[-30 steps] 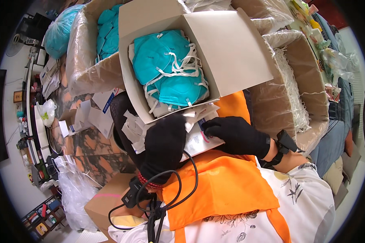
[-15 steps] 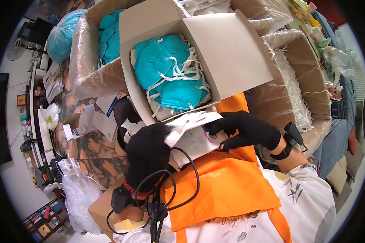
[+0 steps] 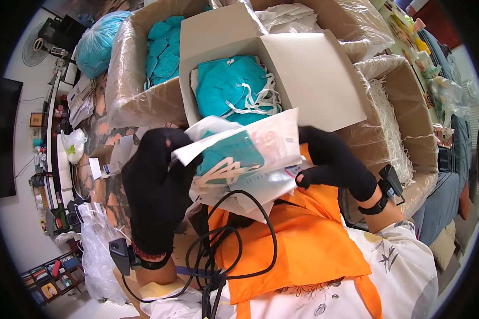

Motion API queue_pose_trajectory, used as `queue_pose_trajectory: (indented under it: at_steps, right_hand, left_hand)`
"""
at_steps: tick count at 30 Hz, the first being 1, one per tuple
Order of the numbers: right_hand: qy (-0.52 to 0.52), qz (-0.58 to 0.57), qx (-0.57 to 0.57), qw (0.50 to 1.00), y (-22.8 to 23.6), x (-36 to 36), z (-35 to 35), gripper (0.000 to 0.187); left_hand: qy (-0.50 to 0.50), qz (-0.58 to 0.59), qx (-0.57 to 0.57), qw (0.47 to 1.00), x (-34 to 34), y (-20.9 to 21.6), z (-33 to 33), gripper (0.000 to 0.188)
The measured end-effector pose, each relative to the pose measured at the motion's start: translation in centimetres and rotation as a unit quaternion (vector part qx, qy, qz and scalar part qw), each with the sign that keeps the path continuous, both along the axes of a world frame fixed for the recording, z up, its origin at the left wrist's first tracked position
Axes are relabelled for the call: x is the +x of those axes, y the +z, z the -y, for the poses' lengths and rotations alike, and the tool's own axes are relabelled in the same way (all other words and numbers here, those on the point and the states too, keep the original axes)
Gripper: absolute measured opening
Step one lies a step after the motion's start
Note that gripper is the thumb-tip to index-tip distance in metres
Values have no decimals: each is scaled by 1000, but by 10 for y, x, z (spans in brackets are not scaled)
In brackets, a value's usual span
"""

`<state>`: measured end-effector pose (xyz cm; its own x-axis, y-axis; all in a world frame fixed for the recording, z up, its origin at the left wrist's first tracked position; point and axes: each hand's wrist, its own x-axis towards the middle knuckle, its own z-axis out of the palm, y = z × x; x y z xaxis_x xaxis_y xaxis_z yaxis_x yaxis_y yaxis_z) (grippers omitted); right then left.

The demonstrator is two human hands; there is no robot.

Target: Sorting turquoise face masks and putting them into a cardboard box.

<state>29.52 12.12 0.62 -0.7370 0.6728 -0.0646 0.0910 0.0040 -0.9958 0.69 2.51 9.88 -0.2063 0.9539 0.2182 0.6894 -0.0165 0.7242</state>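
Observation:
My left hand [image 3: 157, 186], in a black glove, pinches the left edge of a see-through and white paper pouch [image 3: 280, 133]. Inside that pouch lies a teal face mask [image 3: 231, 155] with pale straps. My right hand [image 3: 338, 166], also gloved in black, grips the right side of the pouches, its thumb at the front and its fingers partly hidden behind. Below the raised pouch are other white printed pouches [image 3: 269, 181]; how many cannot be made out. Just beyond my hands, an open cardboard box [image 3: 324, 85] holds teal masks [image 3: 226, 80] with white straps.
A plastic-lined carton [image 3: 138, 103] of teal masks stands at the far left, beside a bulging blue bag [image 3: 98, 45]. White strips fill a lined carton [image 3: 420, 101] on the right. Black cables [image 3: 221, 234] loop below my hands, over an orange apron [image 3: 298, 234].
My left hand has moved left and up, lifting a pouch so the teal mask inside shows. My right hand keeps hold of the right side. The view has shifted slightly.

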Motion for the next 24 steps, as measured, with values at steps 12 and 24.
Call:
queue_pose_trajectory:
  at_steps: [12,24]
  right_hand:
    - [-44,73,178,980,23,-31,-46,55]
    - [-199,105,157,962,38,-38,-70,26]
  left_hand:
    - [-172,-52,107,978,10,38,-77,6]
    - [-135,319,47,937,1,-78,-106,67]
